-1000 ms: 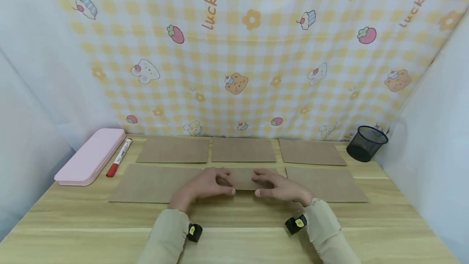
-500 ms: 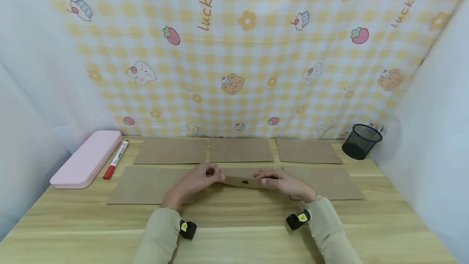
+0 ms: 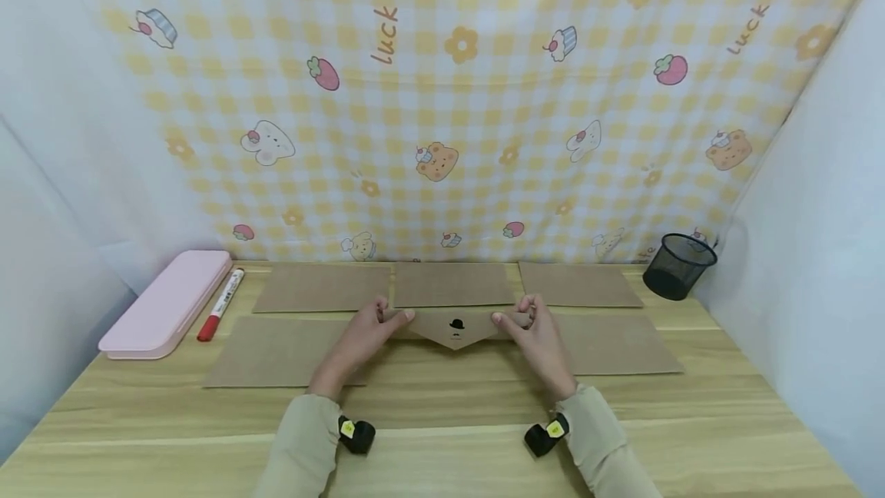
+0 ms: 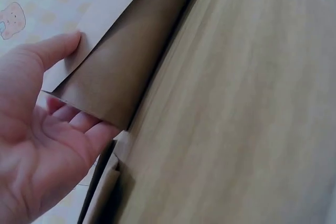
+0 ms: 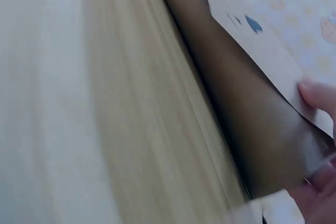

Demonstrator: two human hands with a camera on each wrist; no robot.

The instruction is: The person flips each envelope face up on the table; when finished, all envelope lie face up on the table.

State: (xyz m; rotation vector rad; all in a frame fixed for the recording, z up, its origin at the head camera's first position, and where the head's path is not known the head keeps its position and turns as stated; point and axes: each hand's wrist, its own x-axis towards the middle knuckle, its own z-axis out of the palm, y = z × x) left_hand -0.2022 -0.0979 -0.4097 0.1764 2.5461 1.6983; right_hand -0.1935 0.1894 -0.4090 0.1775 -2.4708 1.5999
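Observation:
A brown kraft envelope (image 3: 454,333) is held by both hands above the table, its pointed flap hanging toward me with a black hat and moustache print. At its left end the left hand (image 3: 361,340) grips it, thumb on the flap and fingers behind, as the left wrist view shows on the envelope (image 4: 113,77). The right hand (image 3: 542,336) pinches the right end the same way. In the right wrist view the thumb presses the flap over the envelope body (image 5: 231,82). Part of the right fingers is cut off there.
Brown paper rectangles like envelopes lie on the wooden table (image 3: 442,406): three at the back, including a middle one (image 3: 452,283), plus a front-left one (image 3: 276,352) and a front-right one (image 3: 615,344). A pink case (image 3: 166,302), red-capped marker (image 3: 221,304) and black mesh cup (image 3: 680,266) stand around them.
Both hands have taken hold of the middle front envelope and raised it off the table. It has been tilted so its printed flap shows. The right hand has turned more upright.

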